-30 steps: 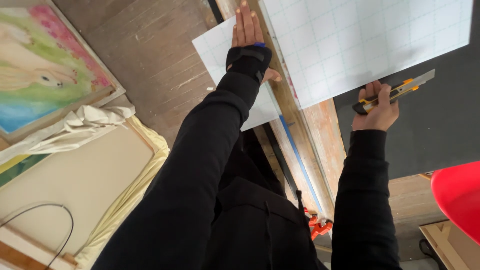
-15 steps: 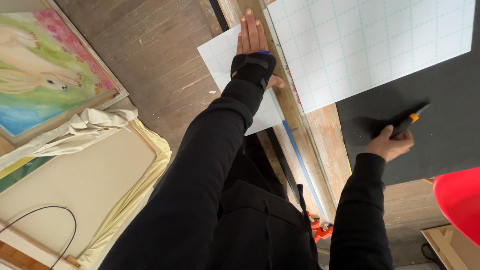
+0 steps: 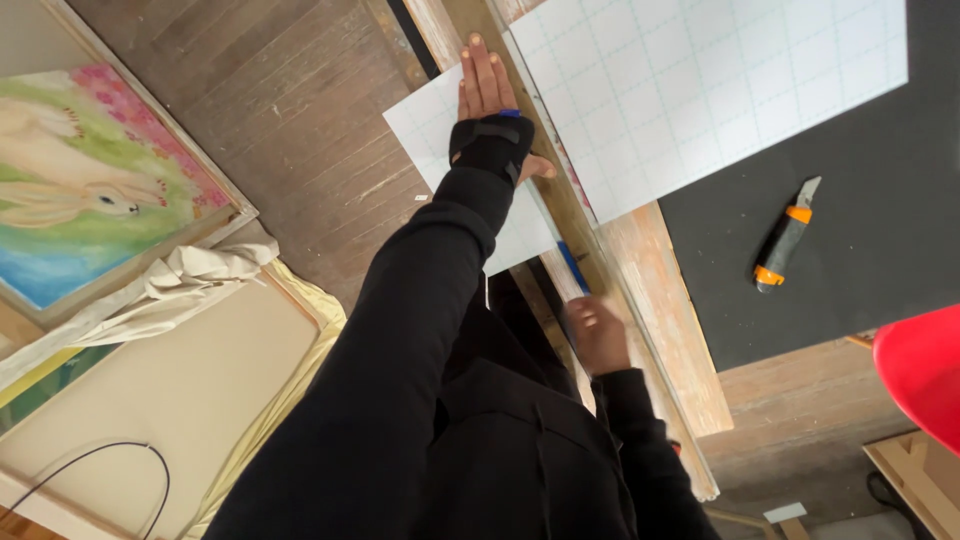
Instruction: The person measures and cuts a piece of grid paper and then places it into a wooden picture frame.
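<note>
Left hand (image 3: 492,115) flat on white sheet (image 3: 440,130), utility knife (image 3: 786,236) aside

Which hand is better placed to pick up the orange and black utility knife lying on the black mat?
Probably the right hand: it is free and lies on the knife's side. The left hand presses flat on the white gridded sheet, farther away.

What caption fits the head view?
Left hand flat on gridded sheet, right hand near wooden plank; utility knife lies apart.
</note>
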